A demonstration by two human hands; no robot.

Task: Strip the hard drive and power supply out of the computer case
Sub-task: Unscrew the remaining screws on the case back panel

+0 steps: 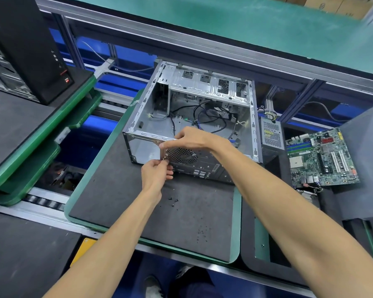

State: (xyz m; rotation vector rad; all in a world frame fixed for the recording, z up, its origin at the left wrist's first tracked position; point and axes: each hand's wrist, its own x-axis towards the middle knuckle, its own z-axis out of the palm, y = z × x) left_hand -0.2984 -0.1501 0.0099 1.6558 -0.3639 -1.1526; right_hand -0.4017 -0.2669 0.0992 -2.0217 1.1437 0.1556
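Observation:
An open grey metal computer case lies on its side on a black mat with a green rim. Loose black cables trail across its floor. My right hand rests on the case's near top edge, fingers pointing left above the round fan grille. My left hand pinches something small at the grille's lower left corner; what it pinches is hidden by the fingers. A grey power supply with coloured wires stands outside the case, to its right.
A green motherboard lies right of the power supply. Several small black screws sit on the mat near my left wrist. A black tower case stands at the far left on another mat. Grey bin at far right.

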